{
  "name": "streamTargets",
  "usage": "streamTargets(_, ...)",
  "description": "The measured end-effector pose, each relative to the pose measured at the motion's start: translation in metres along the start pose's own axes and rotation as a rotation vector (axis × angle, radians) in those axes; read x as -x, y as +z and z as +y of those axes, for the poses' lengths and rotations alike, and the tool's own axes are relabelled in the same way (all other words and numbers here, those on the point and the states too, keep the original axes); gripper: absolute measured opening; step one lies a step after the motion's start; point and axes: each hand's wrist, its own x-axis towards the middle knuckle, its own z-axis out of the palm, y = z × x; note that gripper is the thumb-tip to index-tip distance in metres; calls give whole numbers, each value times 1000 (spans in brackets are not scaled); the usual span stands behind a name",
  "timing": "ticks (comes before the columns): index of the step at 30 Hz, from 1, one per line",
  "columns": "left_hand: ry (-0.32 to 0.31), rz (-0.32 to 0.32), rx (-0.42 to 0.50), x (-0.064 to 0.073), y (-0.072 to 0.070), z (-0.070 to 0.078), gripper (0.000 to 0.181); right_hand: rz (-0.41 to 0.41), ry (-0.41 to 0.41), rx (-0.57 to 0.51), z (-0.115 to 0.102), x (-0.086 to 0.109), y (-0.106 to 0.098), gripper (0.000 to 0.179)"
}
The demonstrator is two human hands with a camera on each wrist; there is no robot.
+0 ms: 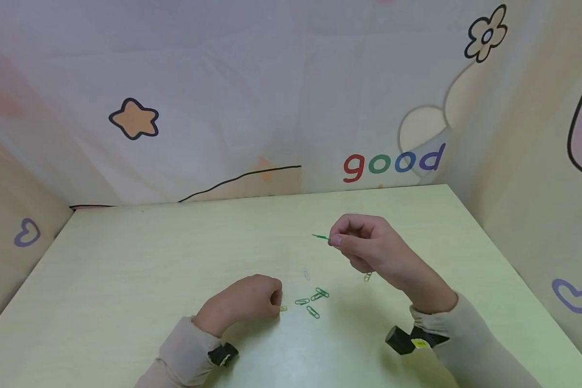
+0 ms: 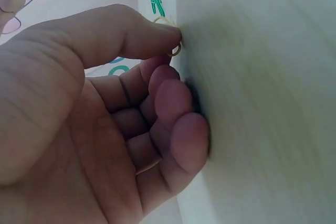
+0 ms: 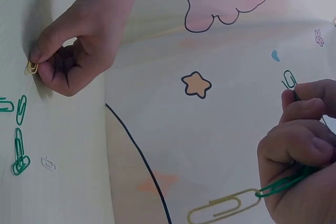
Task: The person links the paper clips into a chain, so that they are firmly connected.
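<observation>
My left hand [image 1: 244, 302] rests low over the table, its thumb and finger pinching a yellow paper clip [image 3: 32, 67] at the tabletop. Raised above the table, my right hand [image 1: 368, 242] pinches a green paper clip [image 3: 289, 80], one end of which sticks out past the fingertips. Below that hand's curled fingers, another green clip [image 3: 283, 182] links to a yellow clip [image 3: 223, 205] that hangs free. Part of this chain is hidden inside the hand. Between the hands, several loose green paper clips [image 1: 313, 312] lie on the table.
A pale, whitish paper clip [image 1: 306, 274] lies just behind the green ones. The light green table [image 1: 150, 253] meets a printed cloth backdrop [image 1: 233, 108] at the back, with cloth at both sides too. Each wrist carries a black strapped camera [image 1: 400, 340].
</observation>
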Motion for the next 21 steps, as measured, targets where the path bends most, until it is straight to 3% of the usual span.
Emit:
streamTargets(5,-2,6,-18,-1,-2,-2,18,67,21,9,-1,-2,2,12)
streamTargets(8,0,7,-25,-1,-2,-2,19,96,54,-78,1,-5,2,14)
streamTargets(13,4,4,-8,-1,-1,-2,19,71,52,-223,5,-6,2,15)
streamTargets(21,11,14,118,-3,-2,-10,16,11,43,-294,7,-5,4,15)
